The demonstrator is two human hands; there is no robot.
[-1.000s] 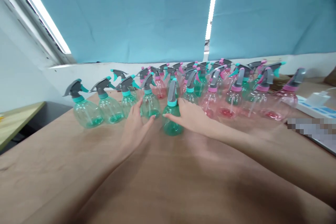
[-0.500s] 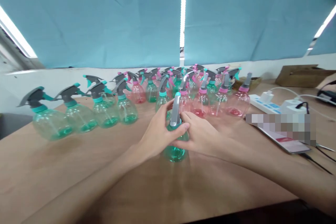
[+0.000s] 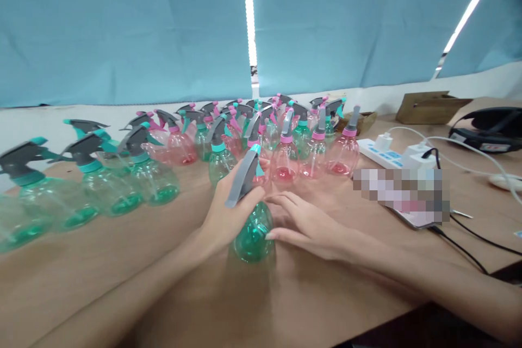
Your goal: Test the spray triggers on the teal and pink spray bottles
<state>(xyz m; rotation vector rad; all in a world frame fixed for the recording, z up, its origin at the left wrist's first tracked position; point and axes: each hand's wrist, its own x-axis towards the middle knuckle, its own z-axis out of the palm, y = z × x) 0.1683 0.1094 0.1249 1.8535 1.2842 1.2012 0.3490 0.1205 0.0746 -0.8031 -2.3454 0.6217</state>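
Observation:
A green spray bottle (image 3: 253,234) with a grey trigger head stands on the brown table (image 3: 122,283), slightly tilted. My left hand (image 3: 228,212) wraps around its neck and upper body from the left. My right hand (image 3: 304,223) rests against the bottle's right side, fingers spread on the plastic. Behind them stand several green spray bottles (image 3: 153,176) at the left and several pink ones (image 3: 283,166) in the middle.
A white power strip (image 3: 387,156) with plugs and cables lies at the right, beside a phone-like device (image 3: 411,212). A cardboard box (image 3: 432,106) and a black object (image 3: 489,130) sit at the far right. Blue curtains hang behind.
Both hands drew the green bottle toward me, away from the group. The left hand closed around its neck, and the trigger head now tilts left. The view has swung right.

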